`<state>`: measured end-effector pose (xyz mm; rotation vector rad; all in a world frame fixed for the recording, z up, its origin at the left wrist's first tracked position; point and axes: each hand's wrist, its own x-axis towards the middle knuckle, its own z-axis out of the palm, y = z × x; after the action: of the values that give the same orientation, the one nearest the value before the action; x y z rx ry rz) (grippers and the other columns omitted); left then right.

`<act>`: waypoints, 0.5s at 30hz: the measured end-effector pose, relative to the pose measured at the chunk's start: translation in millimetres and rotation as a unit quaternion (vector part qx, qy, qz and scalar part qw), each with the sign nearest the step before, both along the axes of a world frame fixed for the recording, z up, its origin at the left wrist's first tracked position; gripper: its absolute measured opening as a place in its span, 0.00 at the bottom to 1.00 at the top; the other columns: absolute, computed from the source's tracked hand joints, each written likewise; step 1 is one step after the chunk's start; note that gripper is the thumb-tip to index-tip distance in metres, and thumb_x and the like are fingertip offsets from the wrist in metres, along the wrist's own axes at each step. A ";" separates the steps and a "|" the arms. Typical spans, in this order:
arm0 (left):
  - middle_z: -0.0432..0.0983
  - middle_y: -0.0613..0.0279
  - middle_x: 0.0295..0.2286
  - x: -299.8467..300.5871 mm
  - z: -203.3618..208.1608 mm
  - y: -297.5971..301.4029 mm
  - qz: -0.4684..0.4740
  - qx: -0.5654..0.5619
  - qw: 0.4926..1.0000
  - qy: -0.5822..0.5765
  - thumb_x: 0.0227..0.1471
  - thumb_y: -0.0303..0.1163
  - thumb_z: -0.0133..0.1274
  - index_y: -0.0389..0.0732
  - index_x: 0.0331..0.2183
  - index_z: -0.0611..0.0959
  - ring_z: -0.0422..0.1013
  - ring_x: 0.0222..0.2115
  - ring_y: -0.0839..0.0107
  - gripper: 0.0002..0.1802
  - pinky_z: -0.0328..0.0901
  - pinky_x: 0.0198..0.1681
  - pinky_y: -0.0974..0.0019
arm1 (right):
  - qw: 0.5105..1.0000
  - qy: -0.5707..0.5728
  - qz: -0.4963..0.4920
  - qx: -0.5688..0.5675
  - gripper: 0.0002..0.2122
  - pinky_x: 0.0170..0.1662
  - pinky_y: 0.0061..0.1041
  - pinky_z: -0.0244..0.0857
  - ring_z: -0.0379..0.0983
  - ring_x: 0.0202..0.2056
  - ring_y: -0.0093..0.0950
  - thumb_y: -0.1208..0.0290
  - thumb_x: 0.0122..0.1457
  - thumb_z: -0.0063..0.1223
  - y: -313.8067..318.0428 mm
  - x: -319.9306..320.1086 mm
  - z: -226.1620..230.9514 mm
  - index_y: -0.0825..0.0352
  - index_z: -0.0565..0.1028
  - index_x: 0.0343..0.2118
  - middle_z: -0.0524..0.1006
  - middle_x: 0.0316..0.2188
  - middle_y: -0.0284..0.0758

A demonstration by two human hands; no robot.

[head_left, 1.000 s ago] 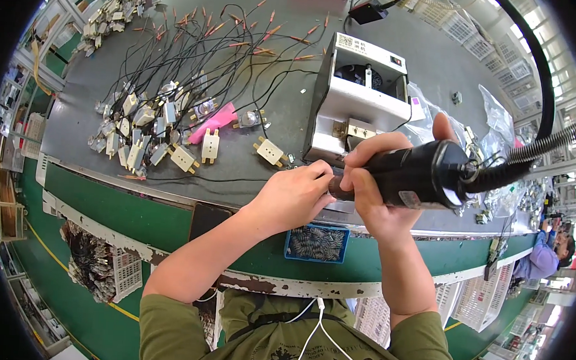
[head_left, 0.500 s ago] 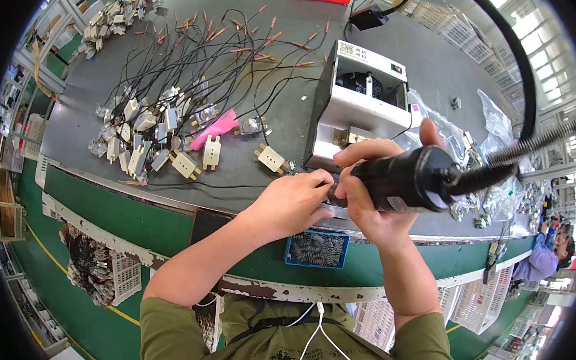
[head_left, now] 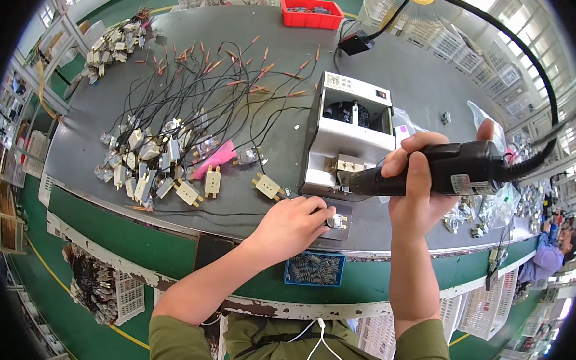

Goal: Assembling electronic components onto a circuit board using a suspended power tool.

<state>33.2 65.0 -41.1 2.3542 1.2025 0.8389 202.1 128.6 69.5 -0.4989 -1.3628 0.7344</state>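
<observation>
My right hand [head_left: 421, 193] is wrapped round a black electric screwdriver [head_left: 461, 166]. The tool lies nearly level, its tip end at the front outlet of a screw feeder [head_left: 317, 175], a metal box with a dark drum inside. My left hand [head_left: 293, 224] has its fingers closed on a small part with metal tabs [head_left: 338, 222], pressed to a flat plate at the bench's front edge. Fingers cover most of that part. A black wire [head_left: 227, 214] runs to the left hand from the left. Close by lies a cream connector block [head_left: 268, 186].
Many wired cream blocks [head_left: 144, 172] are heaped left on the bench, with a pink strip [head_left: 217, 158]. A blue tray [head_left: 288, 271] of small metal pieces sits below the front edge. A red bin [head_left: 309, 21] stands at the back. Clear bags [head_left: 505, 201] lie right.
My right hand has lifted the screwdriver away from the left hand's part and swung it up and right to the feeder. The left hand stays on the part.
</observation>
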 end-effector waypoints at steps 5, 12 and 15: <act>0.74 0.63 0.37 -1.2 -0.8 -1.0 0.004 0.000 1.000 0.008 0.51 0.33 0.62 0.41 0.45 0.81 0.74 0.36 0.61 0.18 0.70 0.41 0.60 | 1.000 -0.021 0.007 0.017 0.44 0.31 0.29 0.71 0.72 0.24 0.24 0.79 0.63 0.52 0.5 -1.1 -0.8 0.57 0.32 0.71 0.75 0.36 0.42; 0.74 0.63 0.37 -0.2 -1.7 -1.1 0.002 0.004 1.000 0.011 0.52 0.34 0.62 0.41 0.46 0.81 0.73 0.36 0.62 0.19 0.69 0.40 0.60 | 1.000 -0.021 0.003 0.005 0.44 0.31 0.28 0.71 0.72 0.24 0.24 0.80 0.62 0.52 1.3 -4.6 -3.6 0.58 0.32 0.71 0.75 0.35 0.42; 0.73 0.63 0.37 -0.9 -4.3 -0.9 0.003 0.016 1.000 0.011 0.53 0.36 0.60 0.41 0.46 0.81 0.73 0.35 0.64 0.19 0.69 0.39 0.60 | 1.000 -0.027 0.009 0.005 0.44 0.31 0.27 0.71 0.72 0.24 0.24 0.81 0.62 0.52 0.6 -9.3 -5.2 0.58 0.32 0.70 0.75 0.36 0.42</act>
<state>32.3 64.1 -45.4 2.3920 1.2138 0.8413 192.7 129.1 64.3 -0.5031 -1.4228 0.7331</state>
